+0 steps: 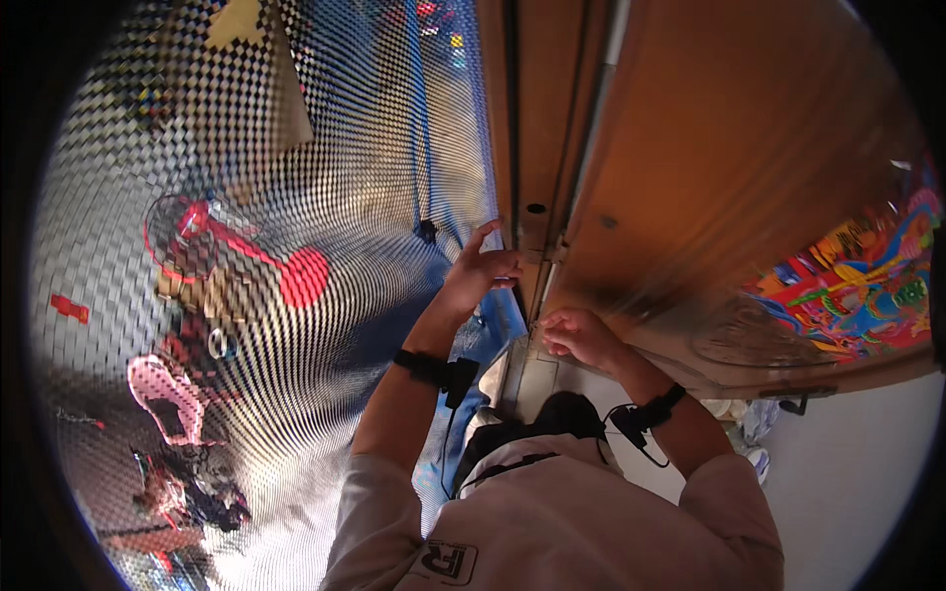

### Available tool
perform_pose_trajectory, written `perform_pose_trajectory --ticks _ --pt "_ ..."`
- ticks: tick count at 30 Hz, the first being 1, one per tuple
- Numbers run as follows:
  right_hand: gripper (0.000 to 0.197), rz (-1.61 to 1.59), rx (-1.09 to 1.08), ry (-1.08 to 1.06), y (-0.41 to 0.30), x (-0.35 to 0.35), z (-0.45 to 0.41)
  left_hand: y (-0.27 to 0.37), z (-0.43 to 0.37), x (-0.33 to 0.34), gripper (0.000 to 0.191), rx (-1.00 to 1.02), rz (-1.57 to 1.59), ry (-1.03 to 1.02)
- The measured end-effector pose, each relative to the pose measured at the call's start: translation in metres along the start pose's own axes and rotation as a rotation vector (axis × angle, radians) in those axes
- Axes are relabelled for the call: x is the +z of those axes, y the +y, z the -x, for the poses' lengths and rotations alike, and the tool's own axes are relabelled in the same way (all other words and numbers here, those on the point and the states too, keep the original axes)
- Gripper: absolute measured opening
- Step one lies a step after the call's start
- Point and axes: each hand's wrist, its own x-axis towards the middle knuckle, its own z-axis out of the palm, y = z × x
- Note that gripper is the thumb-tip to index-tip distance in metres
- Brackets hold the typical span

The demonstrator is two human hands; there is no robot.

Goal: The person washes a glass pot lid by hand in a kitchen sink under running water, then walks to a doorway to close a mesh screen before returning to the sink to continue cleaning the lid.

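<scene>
My left hand (477, 273) is at the blue-edged side of a mesh screen (355, 273), its fingers spread and reaching to the wooden door frame (543, 111). The fingertips meet or nearly meet the wood; I cannot tell how firmly. Blue edging (506, 314) runs down along the frame just below that hand. Lower and to the right, my right hand (580, 336) hovers beside the frame with loosely curled fingers, and nothing shows in it. A brown wooden door (702, 133) stands swung out on the right. Black straps with small devices circle both forearms.
Behind the mesh are a red pedestal fan (303, 277), a pink object (166, 399) and blurred clutter. The door carries a bright, colourful poster (865, 288) and a dark handle (802, 399). Several bags or bundles (754, 436) lie past the door's lower edge.
</scene>
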Motion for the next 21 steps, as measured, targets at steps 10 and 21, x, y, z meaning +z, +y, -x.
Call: perform_pose_trajectory --ticks 10,21 --pt "0.032 0.041 -0.067 0.035 -0.037 0.096 -0.151 0.031 -0.050 -0.160 0.107 0.494 -0.144 0.750" --pt "0.036 0.059 -0.224 0.062 -0.033 0.142 -0.396 0.079 -0.170 -0.407 0.099 0.493 -0.824 1.276"
